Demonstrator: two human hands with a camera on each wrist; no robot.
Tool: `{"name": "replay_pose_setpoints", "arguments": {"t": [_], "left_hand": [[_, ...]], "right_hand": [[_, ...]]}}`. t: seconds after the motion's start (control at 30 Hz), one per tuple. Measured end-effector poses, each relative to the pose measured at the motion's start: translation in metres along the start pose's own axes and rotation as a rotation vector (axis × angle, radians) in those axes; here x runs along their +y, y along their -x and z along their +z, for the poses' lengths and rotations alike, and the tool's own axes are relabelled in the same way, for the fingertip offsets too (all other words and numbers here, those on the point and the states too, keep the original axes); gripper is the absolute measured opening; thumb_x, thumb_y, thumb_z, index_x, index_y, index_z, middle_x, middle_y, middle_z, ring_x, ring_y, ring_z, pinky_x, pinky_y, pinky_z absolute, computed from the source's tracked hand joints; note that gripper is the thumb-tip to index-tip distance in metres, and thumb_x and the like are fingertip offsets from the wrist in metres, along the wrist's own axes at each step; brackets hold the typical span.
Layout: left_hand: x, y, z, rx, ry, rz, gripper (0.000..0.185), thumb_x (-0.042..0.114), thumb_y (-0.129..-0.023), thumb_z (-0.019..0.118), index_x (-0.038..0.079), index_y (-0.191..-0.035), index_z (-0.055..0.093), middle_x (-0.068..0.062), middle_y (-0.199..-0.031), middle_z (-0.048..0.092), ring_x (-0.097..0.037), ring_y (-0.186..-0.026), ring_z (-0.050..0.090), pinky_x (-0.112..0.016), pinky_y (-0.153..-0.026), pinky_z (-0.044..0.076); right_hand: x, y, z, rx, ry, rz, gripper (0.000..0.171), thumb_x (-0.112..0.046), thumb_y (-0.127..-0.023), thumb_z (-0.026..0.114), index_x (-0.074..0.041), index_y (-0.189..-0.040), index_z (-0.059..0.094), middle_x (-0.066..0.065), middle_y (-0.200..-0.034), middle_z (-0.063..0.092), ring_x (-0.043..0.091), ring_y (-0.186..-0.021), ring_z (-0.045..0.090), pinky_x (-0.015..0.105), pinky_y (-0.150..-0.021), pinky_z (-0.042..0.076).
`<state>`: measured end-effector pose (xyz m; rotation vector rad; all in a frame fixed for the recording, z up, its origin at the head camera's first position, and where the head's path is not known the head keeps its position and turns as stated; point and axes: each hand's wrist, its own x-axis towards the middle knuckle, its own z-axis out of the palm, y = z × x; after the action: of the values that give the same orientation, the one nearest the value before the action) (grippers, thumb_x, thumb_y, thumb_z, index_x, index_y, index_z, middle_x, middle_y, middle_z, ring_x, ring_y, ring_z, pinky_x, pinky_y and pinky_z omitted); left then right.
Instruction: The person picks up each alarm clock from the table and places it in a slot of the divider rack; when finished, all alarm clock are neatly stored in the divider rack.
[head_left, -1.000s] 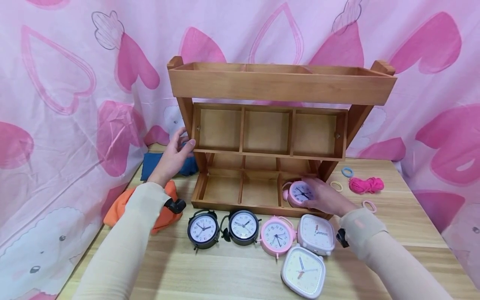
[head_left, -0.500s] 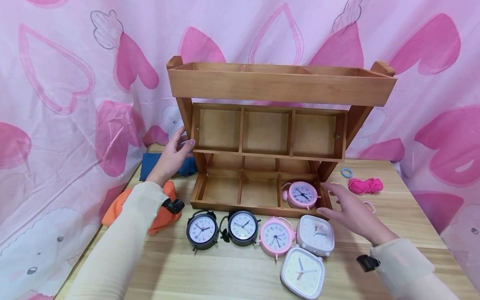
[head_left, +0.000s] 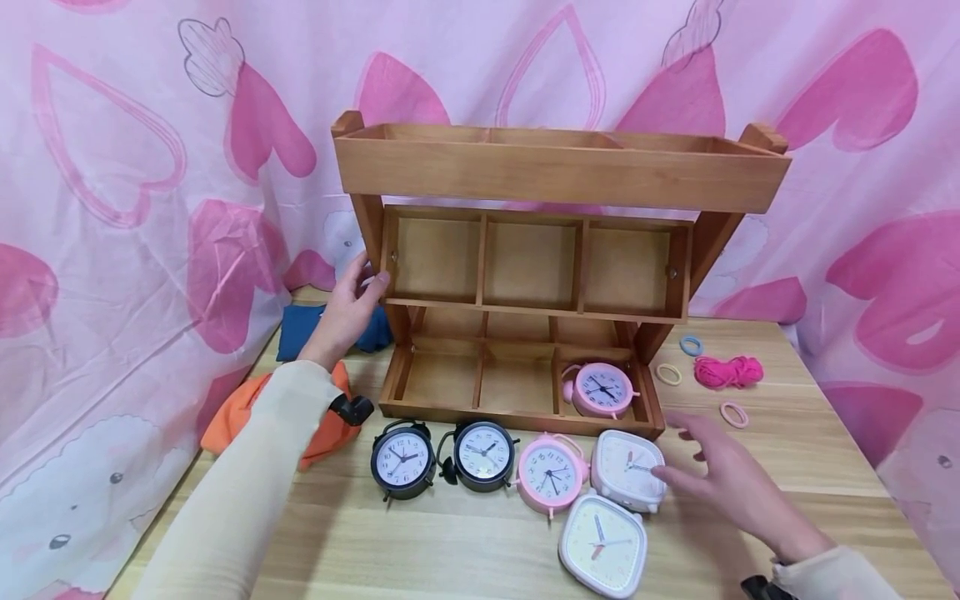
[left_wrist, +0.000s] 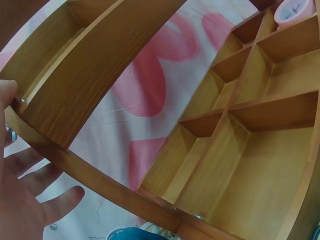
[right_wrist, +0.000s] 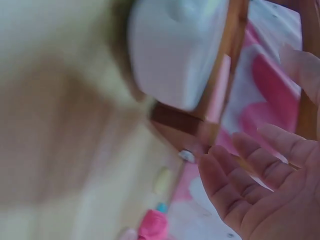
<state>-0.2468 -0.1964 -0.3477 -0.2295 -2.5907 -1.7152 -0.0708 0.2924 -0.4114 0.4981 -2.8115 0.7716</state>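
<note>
A tiered wooden shelf (head_left: 558, 171) with divided compartments stands on the table. My left hand (head_left: 347, 312) holds its left side at the middle tier, thumb in front and fingers behind the upright. A pink round alarm clock (head_left: 602, 389) sits in the bottom tier's right compartment. My right hand (head_left: 723, 483) is open, its thumb tip by the right edge of a white squarish alarm clock (head_left: 628, 468); whether they touch, I cannot tell. Before the shelf also lie another white clock (head_left: 603, 546), a second pink clock (head_left: 551, 475) and two black alarm clocks (head_left: 402, 460).
Orange cloth (head_left: 322, 429) and blue cloth (head_left: 300, 329) lie at the left of the shelf. To the right are a pink yarn bundle (head_left: 727, 372) and blue, yellow and pink hair ties (head_left: 733, 414). A pink heart-patterned curtain (head_left: 480, 75) hangs behind.
My right hand has let go of the pink clock in the bottom right compartment and moved right and toward me, to beside the white clock. The left hand stays at the shelf.
</note>
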Motion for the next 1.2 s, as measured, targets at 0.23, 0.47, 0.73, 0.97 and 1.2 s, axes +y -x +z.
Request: {"name": "replay_pose_setpoints", "arguments": {"t": [0.23, 0.47, 0.73, 0.97, 1.2], "left_hand": [[-0.001, -0.001, 0.0, 0.021, 0.018, 0.023, 0.067, 0.049, -0.102, 0.045, 0.025, -0.158, 0.018, -0.01, -0.16, 0.028, -0.034, -0.146, 0.031, -0.053, -0.117, 0.031], [-0.001, -0.001, 0.0, 0.018, 0.044, 0.017, 0.065, 0.049, -0.101, 0.046, 0.025, -0.157, 0.021, -0.009, -0.158, 0.032, -0.031, -0.143, 0.036, -0.052, -0.114, 0.036], [-0.004, -0.001, 0.001, 0.003, 0.039, 0.024, 0.067, 0.05, -0.102, 0.044, 0.024, -0.157, 0.018, -0.01, -0.16, 0.028, -0.032, -0.146, 0.03, -0.054, -0.115, 0.034], [-0.006, -0.003, 0.002, 0.005, 0.03, 0.051, 0.067, 0.049, -0.103, 0.043, 0.02, -0.157, 0.018, -0.013, -0.158, 0.029, -0.034, -0.145, 0.032, -0.054, -0.115, 0.034], [-0.007, -0.004, 0.004, 0.01, 0.019, 0.087, 0.065, 0.044, -0.104, 0.041, 0.016, -0.157, 0.016, -0.017, -0.157, 0.03, -0.035, -0.144, 0.033, -0.055, -0.116, 0.031]], "right_hand": [[0.002, 0.017, 0.026, -0.059, -0.047, 0.058, 0.084, -0.03, -0.069, 0.09, 0.004, -0.135, 0.05, 0.022, -0.126, 0.058, 0.039, -0.105, 0.062, 0.048, -0.076, 0.057], [0.002, 0.022, 0.04, -0.067, -0.051, 0.054, 0.09, -0.04, -0.069, 0.089, 0.001, -0.139, 0.048, 0.018, -0.13, 0.057, 0.031, -0.109, 0.06, 0.019, -0.091, 0.046], [0.004, 0.02, 0.047, -0.125, -0.045, 0.114, 0.097, -0.045, -0.072, 0.086, 0.003, -0.144, 0.04, 0.023, -0.136, 0.052, 0.039, -0.122, 0.052, 0.054, -0.098, 0.044], [0.004, 0.018, 0.048, -0.144, -0.062, 0.148, 0.099, -0.047, -0.072, 0.085, 0.002, -0.145, 0.039, 0.022, -0.136, 0.051, 0.038, -0.122, 0.053, 0.053, -0.097, 0.044], [0.005, 0.02, 0.049, -0.137, -0.059, 0.19, 0.099, -0.054, -0.07, 0.084, -0.004, -0.145, 0.042, 0.017, -0.137, 0.052, 0.033, -0.12, 0.055, 0.051, -0.097, 0.047]]}}
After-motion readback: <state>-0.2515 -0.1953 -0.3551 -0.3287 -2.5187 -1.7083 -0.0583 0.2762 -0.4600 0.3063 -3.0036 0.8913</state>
